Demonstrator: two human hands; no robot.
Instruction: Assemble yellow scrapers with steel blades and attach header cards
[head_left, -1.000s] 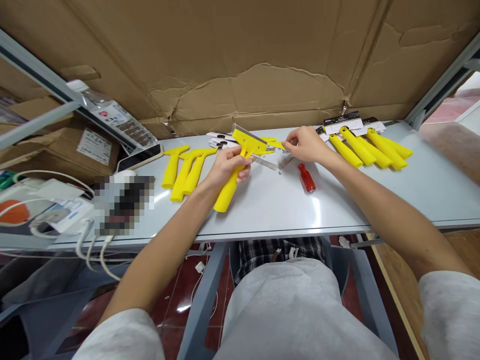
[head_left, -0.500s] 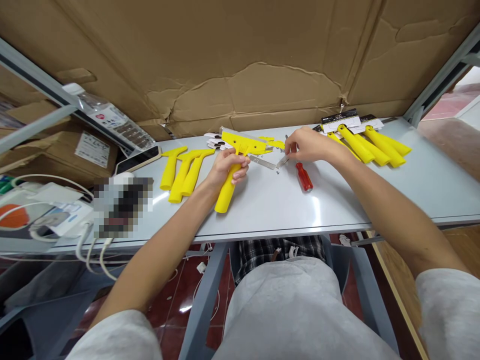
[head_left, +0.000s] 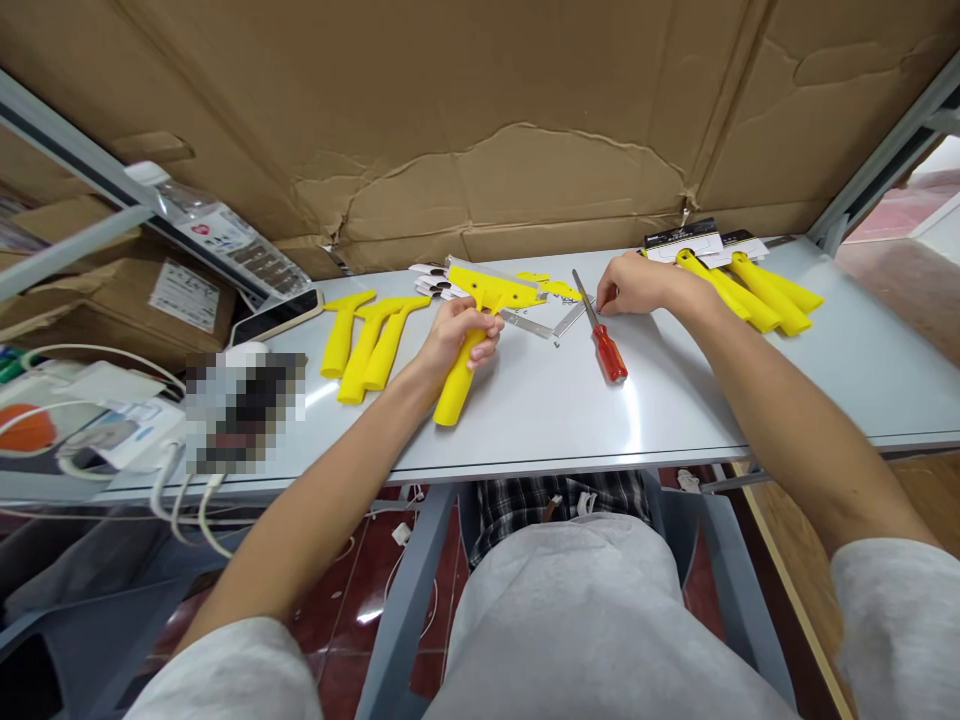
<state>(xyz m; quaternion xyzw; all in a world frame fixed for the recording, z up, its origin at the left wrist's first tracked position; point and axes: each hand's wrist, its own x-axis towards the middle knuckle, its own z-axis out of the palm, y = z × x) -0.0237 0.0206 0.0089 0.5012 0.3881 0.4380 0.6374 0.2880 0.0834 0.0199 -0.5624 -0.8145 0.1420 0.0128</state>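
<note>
My left hand (head_left: 466,337) is wrapped round the handle of a yellow scraper (head_left: 452,393), whose wide head points up and away. A clear strip runs along the head's far edge. My right hand (head_left: 628,285) is closed at the table just right of a screwdriver (head_left: 609,355); its fingertips pinch something I cannot make out. The screwdriver lies with its red handle toward me. Two thin metal blades (head_left: 529,325) and small screws (head_left: 556,345) lie between my hands. Behind them are flat yellow pieces (head_left: 559,288).
Several yellow handles (head_left: 382,345) lie to the left, beside a phone (head_left: 277,318) and a plastic bottle (head_left: 225,235). At the right are several yellow scrapers (head_left: 776,290) with black-and-white cards. Cardboard (head_left: 510,130) stands behind the table.
My right hand has moved to the right, off the metal blade and past the screwdriver, whose shaft now shows. The left hand and its scraper have shifted very slightly right.
</note>
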